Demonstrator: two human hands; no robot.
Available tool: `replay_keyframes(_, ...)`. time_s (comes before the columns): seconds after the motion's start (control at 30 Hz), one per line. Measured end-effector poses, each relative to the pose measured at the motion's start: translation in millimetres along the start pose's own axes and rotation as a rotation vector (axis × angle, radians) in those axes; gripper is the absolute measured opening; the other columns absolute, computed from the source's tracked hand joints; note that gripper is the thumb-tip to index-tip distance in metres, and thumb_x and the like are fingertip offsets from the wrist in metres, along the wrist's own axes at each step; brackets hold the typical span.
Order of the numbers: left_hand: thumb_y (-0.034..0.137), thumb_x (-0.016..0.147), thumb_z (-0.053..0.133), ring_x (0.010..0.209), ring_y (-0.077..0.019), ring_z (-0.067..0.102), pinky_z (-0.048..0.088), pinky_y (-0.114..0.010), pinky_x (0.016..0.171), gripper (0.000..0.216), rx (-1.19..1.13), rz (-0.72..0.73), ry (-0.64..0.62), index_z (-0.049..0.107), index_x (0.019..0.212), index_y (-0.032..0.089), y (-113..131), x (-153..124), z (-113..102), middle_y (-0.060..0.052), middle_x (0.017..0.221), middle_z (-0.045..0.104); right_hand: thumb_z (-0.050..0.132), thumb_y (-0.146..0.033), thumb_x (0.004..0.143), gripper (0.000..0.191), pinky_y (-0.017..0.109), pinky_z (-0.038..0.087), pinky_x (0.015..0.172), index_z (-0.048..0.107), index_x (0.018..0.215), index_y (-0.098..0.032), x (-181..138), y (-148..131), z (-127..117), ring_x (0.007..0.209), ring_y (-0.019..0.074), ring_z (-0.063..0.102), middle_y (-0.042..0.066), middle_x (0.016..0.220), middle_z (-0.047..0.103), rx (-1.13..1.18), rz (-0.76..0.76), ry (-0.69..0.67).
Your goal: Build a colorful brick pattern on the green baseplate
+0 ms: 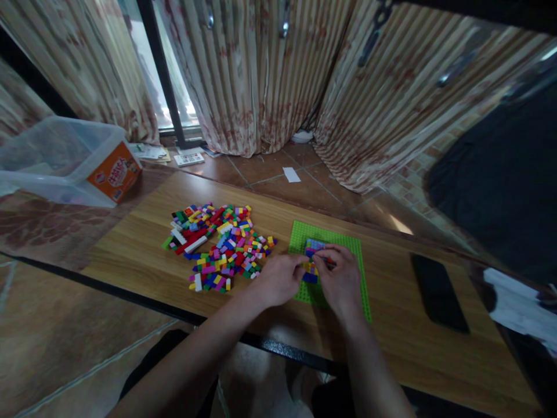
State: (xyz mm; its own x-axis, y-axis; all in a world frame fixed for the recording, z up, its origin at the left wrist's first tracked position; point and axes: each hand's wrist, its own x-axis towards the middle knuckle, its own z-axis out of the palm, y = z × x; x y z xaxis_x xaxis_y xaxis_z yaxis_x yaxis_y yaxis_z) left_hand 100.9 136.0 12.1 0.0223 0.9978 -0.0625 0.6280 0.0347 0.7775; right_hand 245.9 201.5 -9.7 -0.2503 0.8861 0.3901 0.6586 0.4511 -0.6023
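Note:
A green studded baseplate [348, 244] lies on the wooden table [130, 249]. A small multicoloured brick build [311, 255] stands on the plate. My left hand [278, 278] rests at the plate's left edge, its fingers pinched against the build. From the other side my right hand [342, 277] covers the plate's middle, with its fingertips closed on the build. A loose pile of small coloured bricks [220, 247] lies to the left of both hands.
A black phone [439, 293] lies flat at the table's right. A clear plastic tub [65, 159] with an orange label stands at the far left. Striped curtains [261, 75] hang behind the table, and papers lie on the tiled floor.

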Motion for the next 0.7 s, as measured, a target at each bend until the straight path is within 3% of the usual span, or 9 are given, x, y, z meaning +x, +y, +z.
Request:
replay_keyframes(0.2,0.018,0.09,0.043,0.098,-0.0244,0.067,0.052,-0.036,0.085,0.035,0.138,0.054,0.0,0.064,0.117,0.018,0.8,-2.6,4.6,-0.009,0.106,0.072,0.056,-0.032,0.083,0.022,0.044,0.042,0.089,0.072,0.074,-0.02,0.7,-1.3,-0.7,0.096,0.0263,0.056,0.01,0.097,0.066,-0.033,-0.011,-0.022)
replay_keyframes(0.5,0.015,0.091,0.037,0.09,-0.0249,0.068,0.054,-0.035,0.075,0.034,0.384,0.146,0.005,0.058,0.117,0.014,0.2,-6.1,8.6,-0.011,0.101,0.07,0.052,-0.033,0.085,0.027,0.043,0.042,0.088,0.07,0.07,-0.02,-0.2,-5.7,-1.4,0.093,0.0256,0.058,0.01,0.093,0.067,-0.043,-0.044,-0.021)
replay_keyframes(0.7,0.018,0.093,0.04,0.089,-0.0217,0.067,0.054,-0.032,0.077,0.032,0.355,0.14,0.074,0.062,0.115,0.019,-3.0,-4.0,4.0,-0.007,0.099,0.07,0.056,-0.036,0.084,0.024,0.043,0.043,0.088,0.071,0.072,-0.021,-0.7,-2.0,-3.0,0.095,0.026,0.058,0.01,0.097,0.068,0.015,-0.009,-0.022)
